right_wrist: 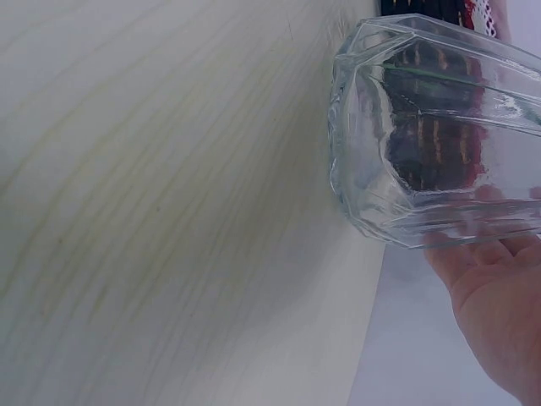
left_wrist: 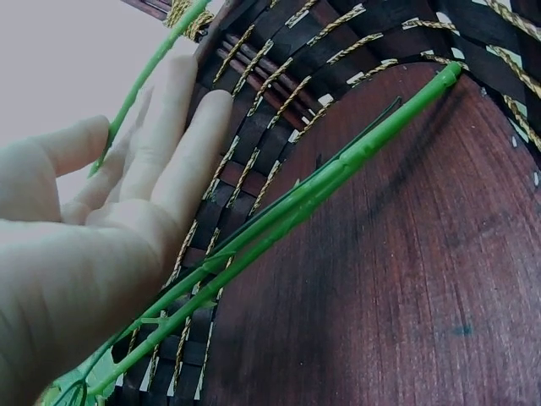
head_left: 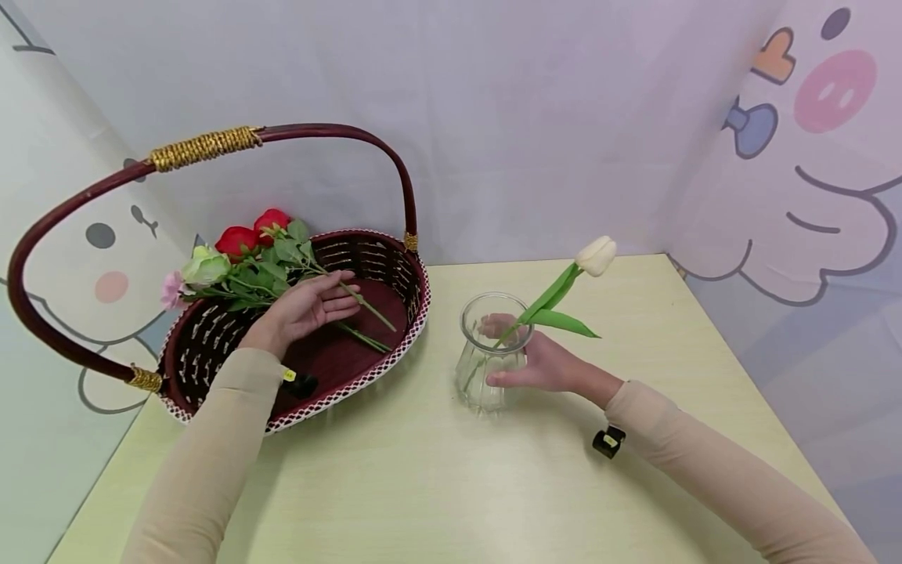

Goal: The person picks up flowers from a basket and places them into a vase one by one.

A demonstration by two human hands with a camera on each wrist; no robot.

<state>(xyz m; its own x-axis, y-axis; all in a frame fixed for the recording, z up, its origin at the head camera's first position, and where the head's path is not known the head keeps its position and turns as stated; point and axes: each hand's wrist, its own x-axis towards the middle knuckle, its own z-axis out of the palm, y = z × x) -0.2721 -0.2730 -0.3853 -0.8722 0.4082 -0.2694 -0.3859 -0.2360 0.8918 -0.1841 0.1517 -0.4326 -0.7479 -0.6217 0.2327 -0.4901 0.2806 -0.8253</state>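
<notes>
My left hand [head_left: 310,307] is over the inside of a dark red wicker basket [head_left: 423,301]. A thin green flower stem [left_wrist: 150,72] runs between its thumb and long, fairly straight fingers, with the thumb tip against it. Other green stems [left_wrist: 313,190] lie below that hand across the basket's floor. Two red flowers [head_left: 237,241], a pale green-white one [head_left: 206,265] and a pink one [head_left: 171,291] rest at the left rim. My right hand [head_left: 546,364] grips a clear glass vase [head_left: 474,368] from its right side. A white tulip [head_left: 596,256] leans rightward out of its mouth.
An arched handle [head_left: 338,131] with gold wrapping rises over the basket and my left forearm. Basket and vase are on a pale wooden table [head_left: 423,470]. A light curtain [head_left: 528,141] stands behind the table, with cartoon-printed panels at both sides.
</notes>
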